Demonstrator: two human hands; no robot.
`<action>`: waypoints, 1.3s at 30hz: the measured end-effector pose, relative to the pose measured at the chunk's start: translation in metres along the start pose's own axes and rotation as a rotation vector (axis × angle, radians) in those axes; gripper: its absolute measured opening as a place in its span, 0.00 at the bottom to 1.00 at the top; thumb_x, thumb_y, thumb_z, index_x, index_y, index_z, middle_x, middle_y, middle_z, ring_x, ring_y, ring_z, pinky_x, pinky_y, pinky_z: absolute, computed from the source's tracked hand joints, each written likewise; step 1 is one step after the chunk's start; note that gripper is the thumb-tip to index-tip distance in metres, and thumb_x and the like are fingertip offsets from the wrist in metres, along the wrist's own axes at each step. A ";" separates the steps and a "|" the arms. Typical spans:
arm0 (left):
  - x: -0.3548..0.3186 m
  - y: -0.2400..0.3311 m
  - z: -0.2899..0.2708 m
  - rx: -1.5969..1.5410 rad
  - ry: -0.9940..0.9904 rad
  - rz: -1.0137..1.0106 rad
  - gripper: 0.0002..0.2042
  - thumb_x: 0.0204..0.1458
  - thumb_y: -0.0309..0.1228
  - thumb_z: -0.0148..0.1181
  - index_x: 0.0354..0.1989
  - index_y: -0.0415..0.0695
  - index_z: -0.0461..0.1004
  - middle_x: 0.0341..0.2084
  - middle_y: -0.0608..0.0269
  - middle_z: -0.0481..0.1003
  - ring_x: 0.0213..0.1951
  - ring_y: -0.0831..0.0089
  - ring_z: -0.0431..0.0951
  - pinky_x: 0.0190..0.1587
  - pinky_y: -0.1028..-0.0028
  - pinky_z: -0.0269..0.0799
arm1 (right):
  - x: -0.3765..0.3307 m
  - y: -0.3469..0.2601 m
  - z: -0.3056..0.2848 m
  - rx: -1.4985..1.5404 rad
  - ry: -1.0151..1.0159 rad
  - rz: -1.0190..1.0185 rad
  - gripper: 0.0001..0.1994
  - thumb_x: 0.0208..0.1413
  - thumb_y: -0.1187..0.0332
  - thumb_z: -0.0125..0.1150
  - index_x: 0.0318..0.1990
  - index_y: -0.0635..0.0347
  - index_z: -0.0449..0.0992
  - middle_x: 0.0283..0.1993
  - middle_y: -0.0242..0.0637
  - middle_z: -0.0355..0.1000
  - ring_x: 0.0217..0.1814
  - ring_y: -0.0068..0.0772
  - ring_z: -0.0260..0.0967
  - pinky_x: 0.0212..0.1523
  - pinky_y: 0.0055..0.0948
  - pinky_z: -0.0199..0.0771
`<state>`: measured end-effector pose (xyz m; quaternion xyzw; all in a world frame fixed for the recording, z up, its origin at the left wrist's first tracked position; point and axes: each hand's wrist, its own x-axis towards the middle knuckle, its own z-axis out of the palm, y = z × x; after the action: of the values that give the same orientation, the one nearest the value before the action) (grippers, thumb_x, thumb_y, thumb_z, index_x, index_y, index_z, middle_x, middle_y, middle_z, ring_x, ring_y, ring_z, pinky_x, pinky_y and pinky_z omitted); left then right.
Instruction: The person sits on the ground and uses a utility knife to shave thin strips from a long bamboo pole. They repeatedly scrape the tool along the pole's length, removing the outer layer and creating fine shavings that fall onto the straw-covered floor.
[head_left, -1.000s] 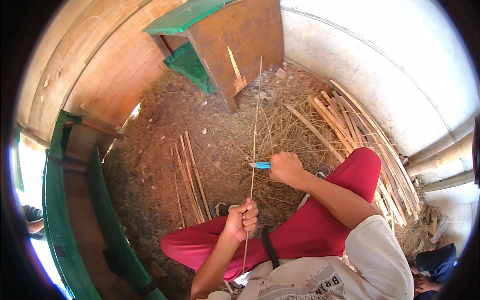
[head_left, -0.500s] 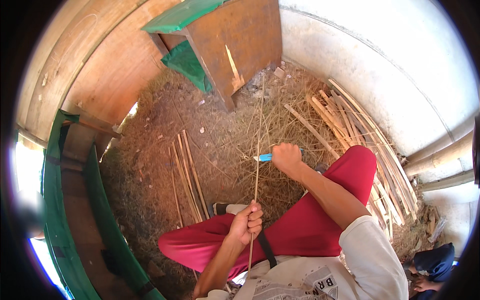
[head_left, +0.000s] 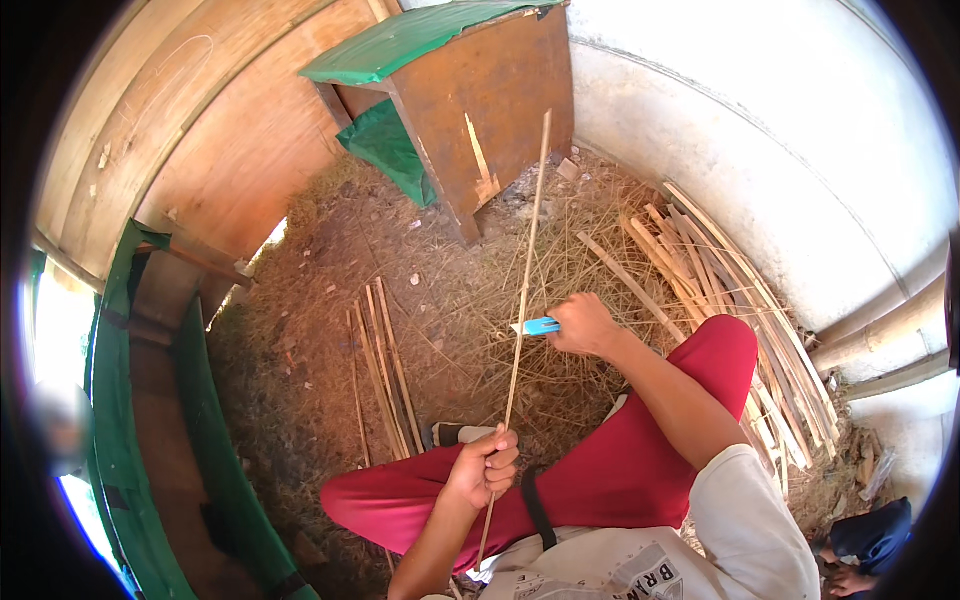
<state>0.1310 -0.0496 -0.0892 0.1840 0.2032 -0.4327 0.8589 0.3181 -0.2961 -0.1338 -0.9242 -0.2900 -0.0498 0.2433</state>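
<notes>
My left hand (head_left: pixel 483 466) is closed round a long, thin bamboo strip (head_left: pixel 527 260) over my lap. The strip tilts away from me, its far end rising in front of the wooden cabinet. In my right hand (head_left: pixel 583 326) is a blue-handled cutter knife (head_left: pixel 542 327), its short blade pointing left. That blade lies against or just beside the strip, about midway along; whether it bites in I cannot tell. Thin shavings (head_left: pixel 500 300) lie on the ground beneath.
Several finished-looking strips (head_left: pixel 383 370) lie left of my knee. A larger pile of bamboo slats (head_left: pixel 700 260) rests by the white wall on the right. Ahead stands a brown cabinet (head_left: pixel 500 120) with a green cover. Another person (head_left: pixel 868 540) is at the lower right edge.
The strip's far end has swung up and slightly right, and shows its broader side. My right hand with the knife has shifted slightly right and nearer me; the left keeps its grip.
</notes>
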 end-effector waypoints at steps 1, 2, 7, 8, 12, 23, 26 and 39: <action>-0.005 -0.002 -0.002 0.030 0.017 0.004 0.16 0.70 0.43 0.42 0.30 0.51 0.63 0.14 0.78 0.51 0.12 0.85 0.44 0.13 0.80 0.38 | 0.002 -0.002 -0.011 0.004 -0.065 -0.022 0.04 0.39 0.68 0.63 0.21 0.58 0.79 0.18 0.41 0.73 0.21 0.42 0.72 0.26 0.42 0.73; -0.009 -0.003 -0.004 0.059 0.034 0.007 0.16 0.70 0.43 0.42 0.29 0.51 0.63 0.14 0.78 0.51 0.12 0.85 0.44 0.13 0.80 0.38 | 0.004 -0.003 -0.015 0.008 -0.130 -0.045 0.04 0.38 0.68 0.63 0.20 0.58 0.78 0.19 0.41 0.74 0.21 0.45 0.71 0.26 0.42 0.72; -0.017 -0.007 -0.011 0.127 -0.046 -0.024 0.17 0.70 0.44 0.41 0.28 0.51 0.63 0.14 0.77 0.51 0.11 0.85 0.44 0.13 0.79 0.38 | 0.001 0.013 -0.002 0.093 0.140 -0.272 0.02 0.34 0.70 0.59 0.18 0.57 0.76 0.14 0.36 0.70 0.14 0.36 0.65 0.18 0.36 0.67; -0.019 -0.008 -0.012 0.154 -0.035 -0.026 0.17 0.70 0.44 0.41 0.28 0.51 0.63 0.14 0.77 0.51 0.11 0.85 0.44 0.13 0.79 0.38 | 0.001 0.013 -0.001 0.097 0.161 -0.307 0.03 0.32 0.71 0.58 0.18 0.56 0.77 0.14 0.35 0.69 0.13 0.32 0.64 0.17 0.34 0.67; -0.023 -0.005 -0.014 0.193 -0.013 -0.011 0.18 0.70 0.44 0.41 0.29 0.48 0.62 0.13 0.77 0.50 0.11 0.85 0.44 0.12 0.78 0.38 | 0.004 0.012 0.005 0.163 0.252 -0.352 0.04 0.29 0.69 0.60 0.18 0.56 0.74 0.13 0.35 0.67 0.13 0.35 0.64 0.17 0.35 0.67; -0.072 0.016 0.019 0.565 0.269 0.097 0.18 0.70 0.45 0.44 0.29 0.48 0.63 0.15 0.75 0.54 0.14 0.86 0.50 0.15 0.79 0.43 | 0.000 0.013 -0.039 0.055 0.389 -0.659 0.10 0.32 0.68 0.67 0.17 0.51 0.67 0.17 0.30 0.63 0.20 0.34 0.65 0.21 0.35 0.63; -0.065 0.002 0.037 0.760 0.434 0.242 0.17 0.70 0.44 0.43 0.32 0.45 0.64 0.16 0.72 0.57 0.15 0.85 0.52 0.16 0.80 0.47 | -0.004 0.002 -0.042 0.100 0.374 -0.363 0.09 0.35 0.68 0.66 0.18 0.55 0.69 0.17 0.35 0.65 0.18 0.39 0.65 0.20 0.37 0.65; -0.013 -0.008 0.056 1.793 0.907 0.485 0.19 0.66 0.41 0.50 0.47 0.32 0.73 0.30 0.35 0.78 0.36 0.38 0.79 0.39 0.50 0.72 | -0.047 -0.064 -0.024 0.074 -0.030 0.266 0.09 0.46 0.66 0.63 0.22 0.63 0.79 0.18 0.51 0.72 0.21 0.54 0.73 0.28 0.48 0.77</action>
<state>0.1278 -0.0731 -0.0361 0.9383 0.0682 -0.1305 0.3130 0.2448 -0.2863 -0.0966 -0.9456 -0.1704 0.0075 0.2772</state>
